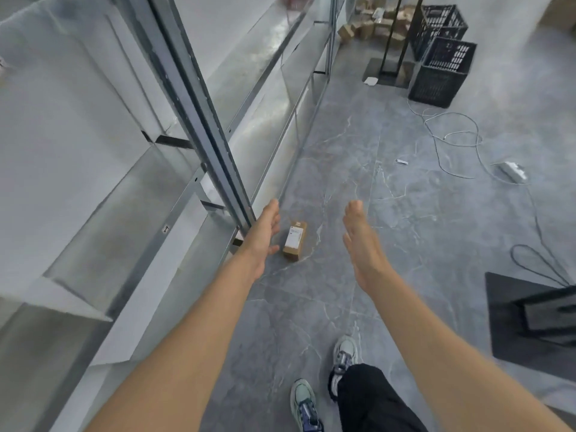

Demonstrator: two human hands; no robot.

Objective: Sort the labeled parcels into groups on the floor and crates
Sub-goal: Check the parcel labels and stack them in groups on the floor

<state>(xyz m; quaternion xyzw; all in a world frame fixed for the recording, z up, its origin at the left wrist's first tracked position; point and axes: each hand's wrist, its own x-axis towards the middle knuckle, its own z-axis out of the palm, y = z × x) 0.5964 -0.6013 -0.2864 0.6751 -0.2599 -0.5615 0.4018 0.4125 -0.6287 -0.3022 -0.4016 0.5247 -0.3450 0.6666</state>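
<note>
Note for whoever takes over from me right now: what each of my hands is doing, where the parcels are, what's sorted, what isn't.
Left hand: open, empty. Right hand: open, empty.
One labeled parcel lies on the floor by the shelf post, between the hands; neither grips it.
A pile of parcels sits at the far end beside two black crates.
Done: hard to judge; the crates' contents are not visible.
Left: the far pile looks unsorted, and this lone parcel may need a group.

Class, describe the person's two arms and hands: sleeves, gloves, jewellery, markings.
The left arm and right arm are bare to the frame's edge, without sleeves. The left hand and right hand wear no gloves; no watch, ring or marking is visible.
</note>
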